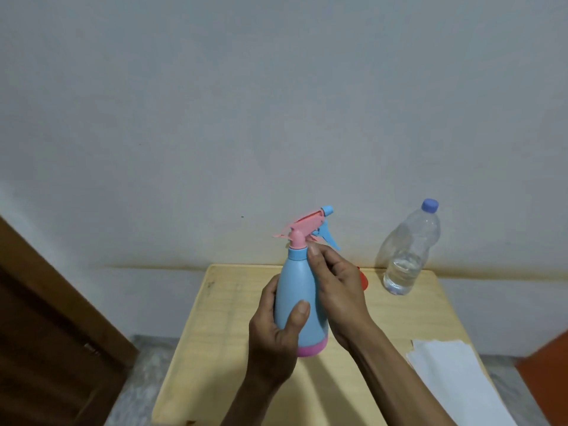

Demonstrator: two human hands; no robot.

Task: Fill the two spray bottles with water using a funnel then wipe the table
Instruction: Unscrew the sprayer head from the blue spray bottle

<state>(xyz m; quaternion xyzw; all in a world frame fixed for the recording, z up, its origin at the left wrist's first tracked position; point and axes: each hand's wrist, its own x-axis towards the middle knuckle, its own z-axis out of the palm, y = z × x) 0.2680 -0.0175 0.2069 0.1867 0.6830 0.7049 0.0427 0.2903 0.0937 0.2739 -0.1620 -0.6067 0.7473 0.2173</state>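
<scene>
Gripping the blue spray bottle [299, 298] round its lower body, the left hand [276, 336] held it upright above the surface [233, 305], thumb across the front & fingers curled behind. Bottle had a pink base, a blue collar at the neck and a pink spray head [302, 227] w/ blue nozzle and trigger, head seated on the neck. Whether the base touched the surface or hung just over it, can't tell.

The right hand [336, 290] lay against the bottle's right side, fingers [316, 256] curled w/ the tips up near the collar; looked like a grip at the neck, though the contact on the far side was hidden.

Behind the right hand a bit of something red [363, 279] showed on the surface, mostly hidden, so what it was can't be told. A clear water bottle [407, 256] w/ blue cap stood at the back right of the surface near the wall [276, 103], water only in its lower part. White paper or cloth [448, 373] lay at the front right edge. A brown door [46, 318] stood at the left; an orange object [547, 361] cut off at the right edge.
</scene>
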